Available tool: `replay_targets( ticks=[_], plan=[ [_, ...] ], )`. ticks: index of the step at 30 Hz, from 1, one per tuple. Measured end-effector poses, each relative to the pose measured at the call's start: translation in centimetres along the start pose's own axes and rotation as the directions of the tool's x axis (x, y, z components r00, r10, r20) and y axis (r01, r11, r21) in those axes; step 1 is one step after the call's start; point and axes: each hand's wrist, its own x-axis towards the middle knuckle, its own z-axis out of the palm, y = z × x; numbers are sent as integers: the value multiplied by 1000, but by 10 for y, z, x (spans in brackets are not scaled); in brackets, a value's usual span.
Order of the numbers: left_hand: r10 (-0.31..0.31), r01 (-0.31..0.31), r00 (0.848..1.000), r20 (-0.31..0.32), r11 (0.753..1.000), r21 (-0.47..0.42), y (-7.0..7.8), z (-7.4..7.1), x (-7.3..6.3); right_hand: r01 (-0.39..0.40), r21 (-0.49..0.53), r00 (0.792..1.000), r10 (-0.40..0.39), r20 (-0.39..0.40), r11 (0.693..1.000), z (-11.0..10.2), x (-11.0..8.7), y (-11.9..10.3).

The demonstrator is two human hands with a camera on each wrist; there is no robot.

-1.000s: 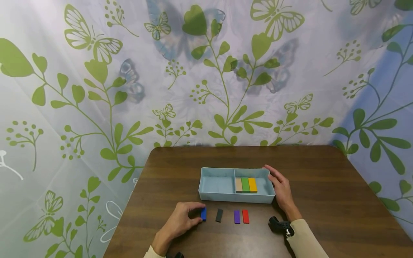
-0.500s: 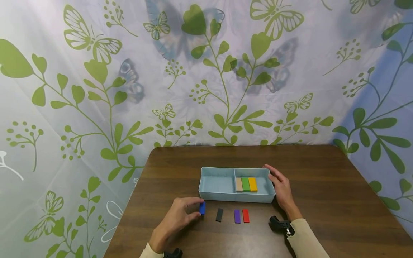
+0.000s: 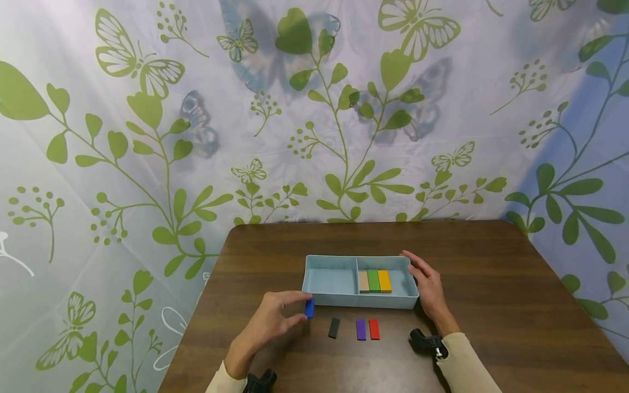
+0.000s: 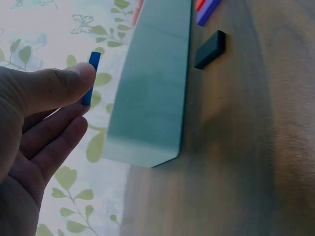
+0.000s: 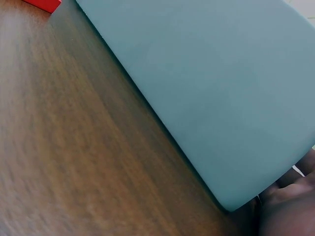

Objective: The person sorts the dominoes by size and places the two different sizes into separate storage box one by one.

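Observation:
My left hand [image 3: 271, 317] pinches a small blue rectangular block [image 3: 309, 309] between thumb and fingers, just in front of the box's left front corner. The left wrist view shows that block [image 4: 95, 59] on edge at the thumb tip, raised off the table. A light-blue two-compartment box [image 3: 363, 301] stands mid-table. My right hand [image 3: 430, 290] rests against its right end, fingers stretched along the outside; the right wrist view shows only part of them [image 5: 293, 191]. In the box's right compartment lie a beige block [image 3: 363, 282], a green block [image 3: 374, 281] and a yellow block [image 3: 385, 281].
In front of the box lie a black block [image 3: 334, 328], a purple block [image 3: 361, 330] and a red block [image 3: 374, 329]. The brown wooden table [image 3: 467, 245] reaches back to a leaf-and-butterfly patterned curtain [image 3: 314, 120]. Black wrist devices sit at both cuffs.
My left hand has lifted the blue block from the tabletop and carried it slightly forward, up to the box's front left corner. The right hand stays at the box's right end.

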Motion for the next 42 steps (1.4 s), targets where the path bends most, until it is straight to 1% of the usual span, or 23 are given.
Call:
replay_targets(
  ticks=[6, 9, 17, 22, 27, 29, 35, 42],
  plan=[
    [71, -70, 997, -32, 997, 33, 2, -5, 12, -22, -4, 1000, 22, -3, 1000, -1, 0, 0],
    [93, -91, 995, -39, 995, 44, 3, -7, 18, -39, -6, 999, 39, -2, 999, -1, 0, -1],
    [120, -118, 992, -37, 992, 53, 6, -8, 38, -52, -9, 999, 52, 5, 999, -2, 0, -2],
    [142, -139, 989, -31, 986, 90, 5, -6, 51, -49, -1, 999, 49, 7, 999, -2, 2, -3],
    [142, -139, 990, -16, 981, 134, 6, -5, 64, -44, 5, 999, 44, 5, 999, -1, 3, -3],
    [143, -141, 990, -8, 981, 136, 6, -4, 68, -43, 3, 999, 43, 7, 999, -1, 3, -3],
    [141, -142, 990, 11, 985, 102, 5, 4, 80, -37, 9, 999, 37, 5, 999, -2, 4, -2],
    [99, -100, 995, 23, 992, 76, 4, 22, 93, -44, 21, 999, 44, 10, 999, -3, 3, -2]
  ],
)
